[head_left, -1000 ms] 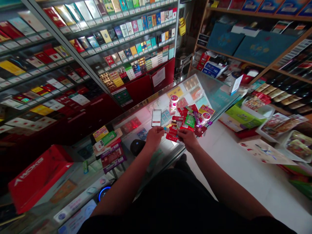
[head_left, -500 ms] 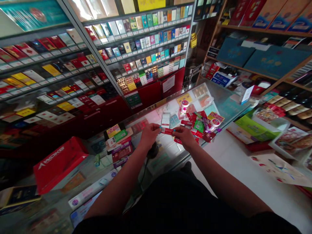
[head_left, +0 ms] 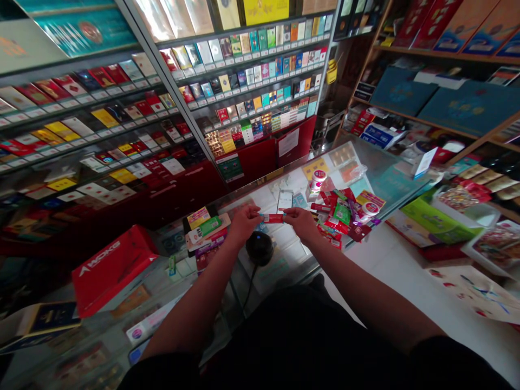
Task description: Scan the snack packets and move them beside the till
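Observation:
Between my two hands a slim red packet (head_left: 273,218), like a small candy or gum pack, is stretched level above the glass counter (head_left: 280,265). My left hand (head_left: 245,223) pinches its left end; my right hand (head_left: 301,223) pinches the right end. Just below the packet sits a round black scanner-like device (head_left: 259,248) with a small blue light and a cable. Behind the packet stands a small white-faced device (head_left: 285,201). Right of my right hand lies a heap of colourful candy packets (head_left: 340,212), with a white-and-pink tub (head_left: 317,180) behind it.
Left on the counter are a stack of packaged sweets (head_left: 207,232), a red box (head_left: 116,271) and a long white box (head_left: 152,320). Shelves of cigarette packs (head_left: 252,73) line the back wall. Open cartons (head_left: 436,219) stand at the right beyond the counter edge.
The view has shifted, so the shelves and counter goods appear further right. The red packet has come nearer the black device, which my left arm covers less. Both hands keep their pinch.

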The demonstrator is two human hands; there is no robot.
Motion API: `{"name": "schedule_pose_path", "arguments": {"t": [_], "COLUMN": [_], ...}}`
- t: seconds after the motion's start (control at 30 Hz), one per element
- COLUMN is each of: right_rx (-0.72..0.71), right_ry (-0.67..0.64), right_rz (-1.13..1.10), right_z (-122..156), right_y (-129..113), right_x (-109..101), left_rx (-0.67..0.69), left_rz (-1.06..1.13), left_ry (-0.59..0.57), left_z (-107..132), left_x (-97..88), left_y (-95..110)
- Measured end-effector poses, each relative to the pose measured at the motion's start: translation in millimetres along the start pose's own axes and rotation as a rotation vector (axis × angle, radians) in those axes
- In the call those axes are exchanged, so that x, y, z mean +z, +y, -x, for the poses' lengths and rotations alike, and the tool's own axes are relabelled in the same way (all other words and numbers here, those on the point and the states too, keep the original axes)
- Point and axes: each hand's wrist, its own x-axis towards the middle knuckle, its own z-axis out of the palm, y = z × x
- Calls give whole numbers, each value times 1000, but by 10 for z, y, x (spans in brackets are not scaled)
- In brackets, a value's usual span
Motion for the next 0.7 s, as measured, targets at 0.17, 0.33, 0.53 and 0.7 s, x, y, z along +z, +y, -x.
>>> {"name": "schedule_pose_path", "arguments": {"t": [0.17,0.33,0.53,0.7], "right_rx": [-15,-35,-35,-15], "right_ry": [-27,-12,13,5], "right_rz": [64,152,208,247], "right_z": [-77,-144,-218,-225], "right_y": [121,193,348,485], "right_x": [118,203,236,211], "left_rx": [9,7,-50,-93], "left_rz": [-44,-66,-41,-9], "left_ry": [-54,-88,-109,-172], "left_z": [-131,-223,-271,-309], "left_x": [-178,-279,-294,-264], "left_y": [-160,-325,-468,-609]}}
